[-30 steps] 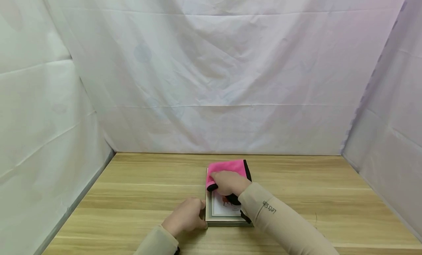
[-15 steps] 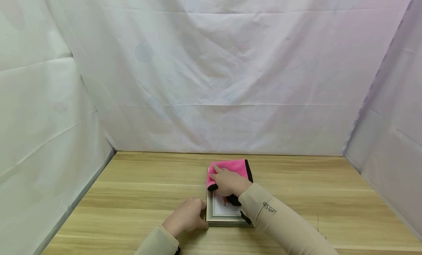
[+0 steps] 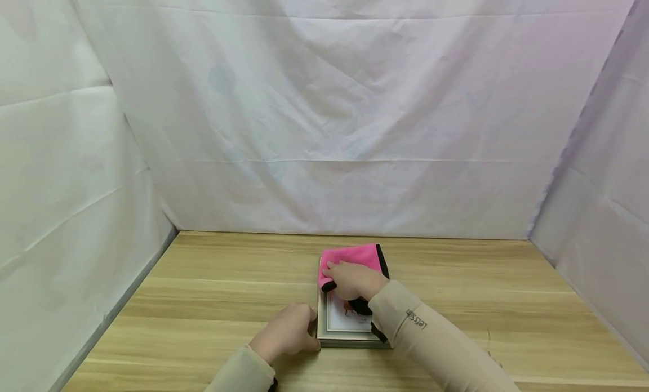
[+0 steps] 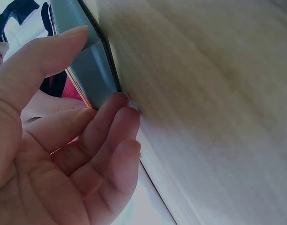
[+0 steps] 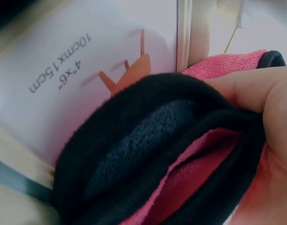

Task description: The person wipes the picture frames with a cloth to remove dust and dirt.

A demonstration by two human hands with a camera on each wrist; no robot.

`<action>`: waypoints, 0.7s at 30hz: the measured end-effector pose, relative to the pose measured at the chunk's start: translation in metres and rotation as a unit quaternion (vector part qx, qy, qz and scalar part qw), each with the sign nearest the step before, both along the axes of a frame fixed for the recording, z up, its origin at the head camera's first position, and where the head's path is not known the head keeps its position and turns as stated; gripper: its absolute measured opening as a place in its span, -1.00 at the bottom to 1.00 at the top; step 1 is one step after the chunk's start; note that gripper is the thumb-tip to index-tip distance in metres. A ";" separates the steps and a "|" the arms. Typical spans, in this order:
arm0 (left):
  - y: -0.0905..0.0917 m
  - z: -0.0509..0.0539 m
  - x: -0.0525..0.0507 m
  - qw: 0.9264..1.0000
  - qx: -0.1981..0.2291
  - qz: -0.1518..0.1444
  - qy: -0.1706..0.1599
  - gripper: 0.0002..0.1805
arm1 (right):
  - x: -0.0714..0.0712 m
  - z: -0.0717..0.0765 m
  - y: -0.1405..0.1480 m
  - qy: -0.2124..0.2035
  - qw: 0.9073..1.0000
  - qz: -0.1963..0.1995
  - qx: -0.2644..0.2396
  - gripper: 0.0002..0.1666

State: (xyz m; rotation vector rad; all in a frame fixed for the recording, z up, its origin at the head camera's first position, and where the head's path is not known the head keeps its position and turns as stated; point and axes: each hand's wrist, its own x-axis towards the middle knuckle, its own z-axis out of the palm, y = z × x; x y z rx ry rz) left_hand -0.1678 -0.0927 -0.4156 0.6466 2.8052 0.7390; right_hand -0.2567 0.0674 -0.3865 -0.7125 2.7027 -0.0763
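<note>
A picture frame [image 3: 350,343] with a silvery border lies flat on the table, its white insert printed with an orange chair-like shape and size lettering. My left hand [image 3: 286,333] holds its near left corner; in the left wrist view the thumb and curled fingers touch the frame's side [image 4: 94,65]. Over the far part of the frame lies a pink cloth [image 3: 357,255] with black edging. My right hand [image 3: 352,280] presses it down, and in the right wrist view the cloth's bunched folds [image 5: 143,136] are gripped in that hand. The cloth and right forearm hide much of the insert.
The wood-grain table [image 3: 213,290] ends at a white sheet [image 3: 350,200] hung behind it. White sheets also stand along the left and right sides. Thin dark marks show on the tabletop beside the right sleeve.
My right fingers spread further up the cloth half a second ago and have since drawn back a little. The cloth's near left corner has shifted slightly. My left hand stays at the frame's corner.
</note>
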 end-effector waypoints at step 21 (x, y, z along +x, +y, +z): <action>-0.002 -0.001 -0.001 1.000 0.005 0.006 -0.011 -0.72 | 0.006 0.001 0.005 -0.025 0.999 0.022 -0.001 -0.32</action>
